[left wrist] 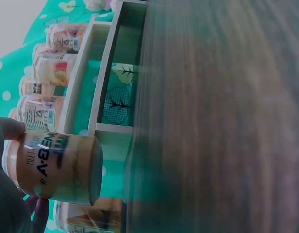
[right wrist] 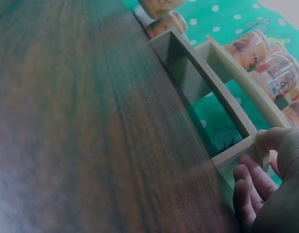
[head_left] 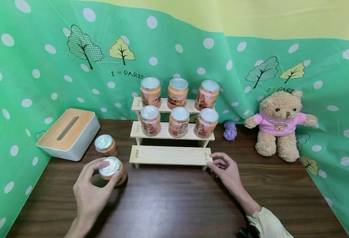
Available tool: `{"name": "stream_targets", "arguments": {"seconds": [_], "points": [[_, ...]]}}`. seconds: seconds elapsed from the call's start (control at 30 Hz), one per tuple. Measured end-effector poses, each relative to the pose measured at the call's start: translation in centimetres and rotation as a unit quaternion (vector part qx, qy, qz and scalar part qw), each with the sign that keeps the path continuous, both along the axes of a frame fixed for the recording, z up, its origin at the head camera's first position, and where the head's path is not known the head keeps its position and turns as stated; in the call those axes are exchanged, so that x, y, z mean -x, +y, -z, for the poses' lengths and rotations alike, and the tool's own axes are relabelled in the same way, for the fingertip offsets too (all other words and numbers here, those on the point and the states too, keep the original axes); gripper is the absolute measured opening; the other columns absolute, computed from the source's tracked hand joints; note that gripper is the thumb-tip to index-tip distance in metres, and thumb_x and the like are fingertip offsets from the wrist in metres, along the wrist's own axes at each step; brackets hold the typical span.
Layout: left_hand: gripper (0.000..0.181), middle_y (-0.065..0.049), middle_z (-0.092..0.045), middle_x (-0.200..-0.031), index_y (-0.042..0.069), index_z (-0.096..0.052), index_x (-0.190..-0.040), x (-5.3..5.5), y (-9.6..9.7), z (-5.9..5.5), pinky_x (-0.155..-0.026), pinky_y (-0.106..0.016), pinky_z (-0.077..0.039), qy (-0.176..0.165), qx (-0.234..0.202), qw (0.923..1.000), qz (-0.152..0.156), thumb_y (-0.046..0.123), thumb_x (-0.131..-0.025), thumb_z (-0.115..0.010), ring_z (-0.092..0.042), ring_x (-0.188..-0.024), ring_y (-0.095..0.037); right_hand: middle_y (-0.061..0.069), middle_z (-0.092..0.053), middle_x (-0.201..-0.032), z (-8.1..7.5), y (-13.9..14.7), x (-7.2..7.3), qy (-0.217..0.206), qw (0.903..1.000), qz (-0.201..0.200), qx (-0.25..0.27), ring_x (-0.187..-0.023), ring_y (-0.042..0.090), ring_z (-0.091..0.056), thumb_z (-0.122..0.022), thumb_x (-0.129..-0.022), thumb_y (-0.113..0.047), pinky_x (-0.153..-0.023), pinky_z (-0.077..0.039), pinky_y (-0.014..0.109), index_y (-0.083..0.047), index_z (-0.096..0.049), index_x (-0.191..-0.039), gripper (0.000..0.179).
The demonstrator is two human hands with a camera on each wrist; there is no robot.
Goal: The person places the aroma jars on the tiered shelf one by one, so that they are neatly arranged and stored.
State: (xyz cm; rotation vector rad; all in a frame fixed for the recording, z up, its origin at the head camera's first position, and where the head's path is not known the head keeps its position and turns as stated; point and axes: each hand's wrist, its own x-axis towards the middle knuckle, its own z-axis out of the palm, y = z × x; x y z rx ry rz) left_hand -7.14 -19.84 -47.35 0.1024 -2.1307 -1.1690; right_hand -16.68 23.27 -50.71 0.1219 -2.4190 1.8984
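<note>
My left hand [head_left: 92, 191] grips a clear jar [head_left: 113, 170] with a silvery lid by its upper rim, thumb on one side and fingers on the other. In the left wrist view the held jar [left wrist: 57, 167] is raised a little off the table. Just behind it a second, similar jar [head_left: 106, 145] stands on the table. My right hand [head_left: 226, 170] pinches the right end of the lowest step of a pale wooden tiered stand [head_left: 171, 155]. In the right wrist view the thumb lies on top of the board [right wrist: 237, 114], fingers beside its leg.
Three jars [head_left: 178, 122] stand on the middle step and three more jars [head_left: 178, 93] on the top one. A tissue box [head_left: 85, 138] is at the left. Purple yarn [head_left: 230, 131] and a teddy bear [head_left: 278, 127] are at the right, before a green curtain [head_left: 174, 29].
</note>
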Motion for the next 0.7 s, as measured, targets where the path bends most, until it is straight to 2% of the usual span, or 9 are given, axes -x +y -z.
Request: {"name": "stream_targets", "arguments": {"seconds": [0.1,0.27,0.5,0.7], "points": [[0.045,-0.011,-0.077,-0.126,0.001,-0.079,-0.111,0.1,0.3,-0.2,-0.095,-0.01,-0.05,0.017,0.004,0.9997,0.016,0.002,-0.072,-0.101,-0.065,-0.111,0.005,0.021,-0.076,-0.085,0.0,0.0,0.0,0.0,1.0,0.0,0.001,-0.061,0.011,-0.064,-0.083,-0.098,-0.001,-0.048,-0.056,0.025,0.003,-0.071,-0.127,0.031],[0.043,-0.013,-0.078,-0.123,0.004,-0.08,-0.11,0.5,1.2,-0.9,-0.101,-0.01,-0.05,0.063,0.003,0.9969,0.047,0.0,-0.071,-0.099,-0.067,-0.117,0.0,0.02,-0.077,-0.085,0.0,0.0,0.1,-0.002,1.0,0.003,-0.001,-0.063,0.012,-0.067,-0.083,-0.099,-0.001,-0.049,-0.057,0.025,0.003,-0.072,-0.127,0.031],[0.043,-0.012,-0.077,-0.125,0.005,-0.08,-0.112,0.7,2.5,-1.8,-0.103,-0.011,-0.05,0.056,-0.001,0.995,0.083,0.004,-0.074,-0.099,-0.067,-0.119,-0.005,0.021,-0.077,-0.085,0.0,0.0,0.0,-0.001,1.0,0.001,-0.003,-0.062,0.012,-0.066,-0.082,-0.099,-0.001,-0.049,-0.057,0.026,0.003,-0.072,-0.127,0.03],[0.044,-0.012,-0.077,-0.123,0.007,-0.08,-0.111,1.3,3.6,-2.1,-0.102,-0.012,-0.051,0.086,0.001,0.9908,0.104,0.005,-0.071,-0.098,-0.068,-0.118,-0.01,0.021,-0.076,-0.085,0.0,0.0,0.0,0.0,1.0,0.0,-0.001,-0.061,0.012,-0.065,-0.082,-0.099,-0.001,-0.048,-0.057,0.026,0.003,-0.071,-0.127,0.03]]}}
